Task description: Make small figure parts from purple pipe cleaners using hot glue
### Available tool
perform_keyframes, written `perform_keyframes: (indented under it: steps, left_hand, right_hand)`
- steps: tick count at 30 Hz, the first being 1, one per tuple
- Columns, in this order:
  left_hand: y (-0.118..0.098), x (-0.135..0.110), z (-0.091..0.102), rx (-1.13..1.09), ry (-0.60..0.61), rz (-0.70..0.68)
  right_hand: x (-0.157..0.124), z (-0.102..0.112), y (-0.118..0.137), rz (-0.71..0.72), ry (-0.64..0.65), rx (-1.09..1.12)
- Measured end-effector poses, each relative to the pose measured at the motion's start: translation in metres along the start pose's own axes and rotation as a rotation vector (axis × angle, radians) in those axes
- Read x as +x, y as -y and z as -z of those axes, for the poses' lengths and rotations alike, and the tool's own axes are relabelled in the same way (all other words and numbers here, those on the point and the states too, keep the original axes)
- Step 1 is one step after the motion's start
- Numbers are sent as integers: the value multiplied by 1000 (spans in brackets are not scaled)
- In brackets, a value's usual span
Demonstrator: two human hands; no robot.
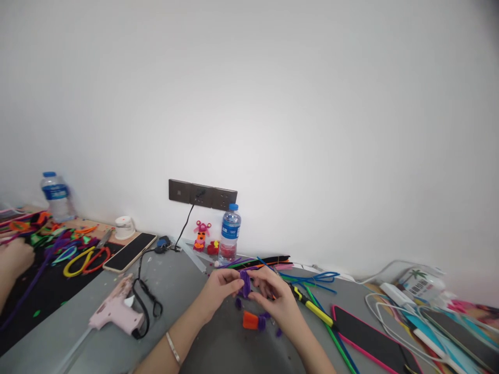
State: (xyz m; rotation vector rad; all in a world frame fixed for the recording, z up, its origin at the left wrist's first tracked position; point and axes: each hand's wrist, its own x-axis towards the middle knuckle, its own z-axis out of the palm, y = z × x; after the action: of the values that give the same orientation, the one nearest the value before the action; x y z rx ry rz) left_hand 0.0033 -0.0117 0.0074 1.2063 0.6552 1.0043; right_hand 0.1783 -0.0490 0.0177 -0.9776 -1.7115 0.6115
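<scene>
Between my two hands is a small purple piece of coiled fuzzy pipe cleaner (245, 284), held up over the grey table. My left hand (219, 291) pinches its left side between thumb and fingers. From the right, my right hand (276, 292) has its bent fingers and thumb at the piece's other edge. Just below my hands lies an orange piece (250, 320) with a purple coiled end. A few purple scraps are scattered near it. Long pipe cleaners (317, 280) in blue, green, black and purple lie behind and to the right of my right hand.
A pink glue gun (117, 310) rests at left beside a phone (130, 252) and scissors (88, 261). A water bottle (230, 236) and a pink-orange figure (200, 236) stand against the wall. At right are a yellow-black tool (314, 307) and pink-edged phone (372, 337). Another person's hand (15, 259) is far left.
</scene>
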Motion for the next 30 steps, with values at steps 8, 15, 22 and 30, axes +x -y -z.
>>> perform_keyframes:
  steps: [8,15,22,30]
  left_hand:
    - [3,0,1,-25,31,16]
    - [9,6,6,-26,-52,23]
    - [10,7,4,-56,-35,1]
    - [11,7,6,-112,-65,-17]
  right_hand:
    - [-1,-1,-2,-27,24,0]
    - [-4,2,23,-29,-360,254]
    - [-14,-18,47,172,-57,-84]
    - [-9,-130,70,322,377,-93]
